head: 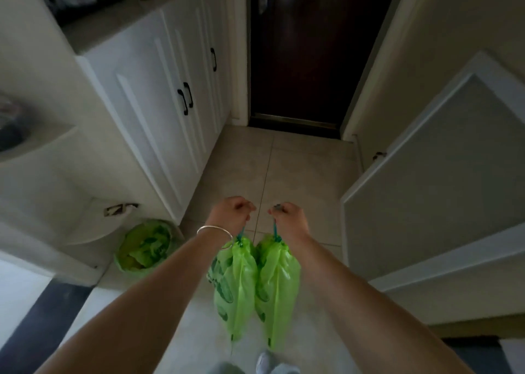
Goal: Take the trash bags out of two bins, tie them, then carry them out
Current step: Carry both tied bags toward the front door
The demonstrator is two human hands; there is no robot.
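Two slim green trash bags (pixel 255 285) hang cinched by blue drawstrings (pixel 275 229).

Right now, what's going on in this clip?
A person stands in a hallway holding two green trash bags out in front. The left hand grips the drawstring of the left bag, and the right hand grips the drawstring of the right bag. Both bags are cinched at the top and hang clear of the floor. A dark door ahead is closed. A bin lined with green plastic sits by the white cabinets.
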